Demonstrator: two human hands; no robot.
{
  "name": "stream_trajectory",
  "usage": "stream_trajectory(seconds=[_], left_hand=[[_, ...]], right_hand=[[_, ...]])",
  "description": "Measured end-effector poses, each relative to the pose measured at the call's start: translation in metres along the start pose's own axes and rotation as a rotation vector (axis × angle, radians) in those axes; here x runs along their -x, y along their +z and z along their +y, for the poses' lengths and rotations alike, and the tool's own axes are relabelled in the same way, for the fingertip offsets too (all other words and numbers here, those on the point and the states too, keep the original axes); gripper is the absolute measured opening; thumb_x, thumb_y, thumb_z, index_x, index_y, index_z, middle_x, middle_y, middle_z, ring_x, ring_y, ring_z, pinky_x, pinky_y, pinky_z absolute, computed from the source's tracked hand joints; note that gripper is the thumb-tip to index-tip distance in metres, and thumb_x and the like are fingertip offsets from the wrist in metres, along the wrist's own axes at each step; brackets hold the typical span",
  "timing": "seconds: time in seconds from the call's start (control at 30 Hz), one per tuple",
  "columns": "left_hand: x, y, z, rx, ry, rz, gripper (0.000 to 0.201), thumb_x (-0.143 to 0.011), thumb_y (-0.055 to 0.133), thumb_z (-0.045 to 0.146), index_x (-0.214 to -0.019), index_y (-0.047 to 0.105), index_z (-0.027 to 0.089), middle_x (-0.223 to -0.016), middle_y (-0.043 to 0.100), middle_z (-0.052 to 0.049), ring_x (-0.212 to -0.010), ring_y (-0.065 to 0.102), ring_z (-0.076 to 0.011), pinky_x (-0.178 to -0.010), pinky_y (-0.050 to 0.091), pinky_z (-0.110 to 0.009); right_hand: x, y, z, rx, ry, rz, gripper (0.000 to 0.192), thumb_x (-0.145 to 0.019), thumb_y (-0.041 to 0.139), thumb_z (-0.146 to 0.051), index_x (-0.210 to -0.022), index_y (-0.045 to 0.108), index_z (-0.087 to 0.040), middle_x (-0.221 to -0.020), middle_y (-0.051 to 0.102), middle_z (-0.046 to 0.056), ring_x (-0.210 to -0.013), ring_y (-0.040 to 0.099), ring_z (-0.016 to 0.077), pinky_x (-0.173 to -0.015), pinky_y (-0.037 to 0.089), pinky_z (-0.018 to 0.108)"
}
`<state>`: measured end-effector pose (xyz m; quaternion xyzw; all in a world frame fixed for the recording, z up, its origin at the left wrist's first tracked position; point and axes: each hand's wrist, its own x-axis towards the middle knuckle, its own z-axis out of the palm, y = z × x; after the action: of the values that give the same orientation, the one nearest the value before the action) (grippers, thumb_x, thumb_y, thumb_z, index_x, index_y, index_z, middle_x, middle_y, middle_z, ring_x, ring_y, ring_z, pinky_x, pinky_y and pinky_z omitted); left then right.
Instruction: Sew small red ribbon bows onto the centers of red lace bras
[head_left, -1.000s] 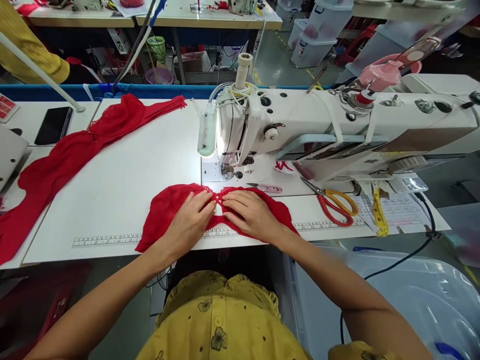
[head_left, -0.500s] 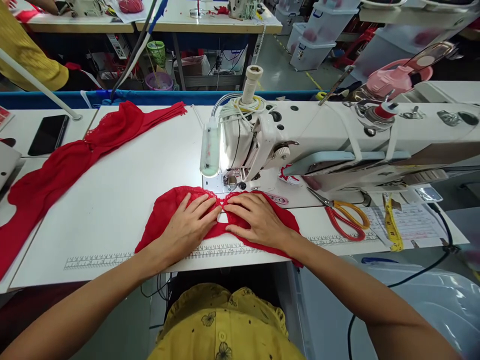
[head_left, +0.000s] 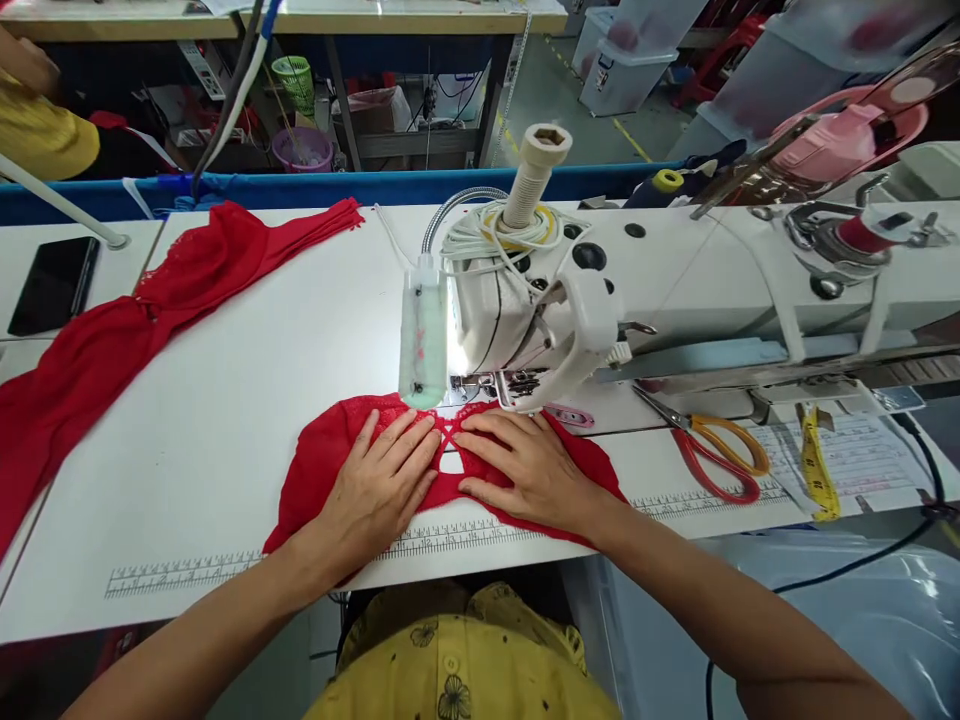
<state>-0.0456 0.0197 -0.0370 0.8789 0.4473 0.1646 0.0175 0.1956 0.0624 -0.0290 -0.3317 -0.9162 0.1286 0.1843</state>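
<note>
Sliding lower in my head view over the last half second, the red garment (head_left: 319, 475) and both hands are now sitting nearer the bottom edge, while the sewing machine (head_left: 675, 265) is looming larger and the far table (head_left: 420, 22) is slipping toward the top. From my distant post I am seeing the garment lying across the white table (head_left: 300, 330) just in front of the machine, its two cups meeting at a crossed middle with a small gap below. The left hand (head_left: 386, 470) is resting palm down on one cup, its fingers slightly apart; the right hand (head_left: 529, 470) is lying flat on the other, its thumb standing clear of the fingers. Whether any fingertip is pinching cloth, I am unable to tell. A greenish lamp (head_left: 424, 335) is hanging just beyond the left fingertips in my view, partly covering the cloth's upper edge. To the left, a second red garment (head_left: 165, 310) is stretching diagonally near a black phone (head_left: 54, 285). To the right, scissors (head_left: 681, 422) are lying near a yellow tape measure (head_left: 817, 465), which is resting over a written sheet (head_left: 874, 450).
</note>
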Motion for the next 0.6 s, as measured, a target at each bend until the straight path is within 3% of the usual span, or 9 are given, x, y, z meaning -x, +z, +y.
stream_trajectory(seconds=[0.13, 0.37, 0.6], left_hand=[[0.0005, 0.0011, -0.0011, 0.008, -0.017, -0.034, 0.04, -0.098, 0.05, 0.022, -0.137, 0.056, 0.016, -0.141, 0.06, -0.014, -0.136, 0.049, -0.0325, -0.115, 0.034, -0.06], [0.0012, 0.0005, -0.002, 0.052, -0.035, -0.012, 0.034, -0.097, 0.053, 0.022, -0.128, 0.061, 0.011, -0.136, 0.062, -0.017, -0.135, 0.049, -0.0335, -0.115, 0.036, -0.06], [0.0037, -0.0009, -0.002, 0.014, 0.016, -0.01, 0.03, -0.095, 0.053, 0.017, -0.123, 0.065, 0.016, -0.141, 0.057, -0.019, -0.137, 0.046, -0.0355, -0.112, 0.037, -0.063]], right_hand=[[0.0, -0.0001, 0.0, 0.009, 0.014, -0.016, 0.042, -0.093, 0.062, -0.046, -0.127, 0.063, -0.023, -0.128, 0.066, 0.01, -0.108, 0.06, 0.0259, -0.09, 0.044, 0.042], [-0.0003, -0.0003, 0.0005, 0.0, 0.013, -0.021, 0.04, -0.096, 0.058, -0.046, -0.127, 0.063, -0.022, -0.129, 0.065, 0.01, -0.109, 0.06, 0.0258, -0.092, 0.043, 0.043], [-0.009, -0.0068, 0.0001, -0.116, -0.028, 0.046, 0.027, -0.101, 0.046, -0.022, -0.123, 0.063, -0.02, -0.116, 0.068, 0.009, -0.102, 0.062, 0.021, -0.088, 0.049, 0.037]])
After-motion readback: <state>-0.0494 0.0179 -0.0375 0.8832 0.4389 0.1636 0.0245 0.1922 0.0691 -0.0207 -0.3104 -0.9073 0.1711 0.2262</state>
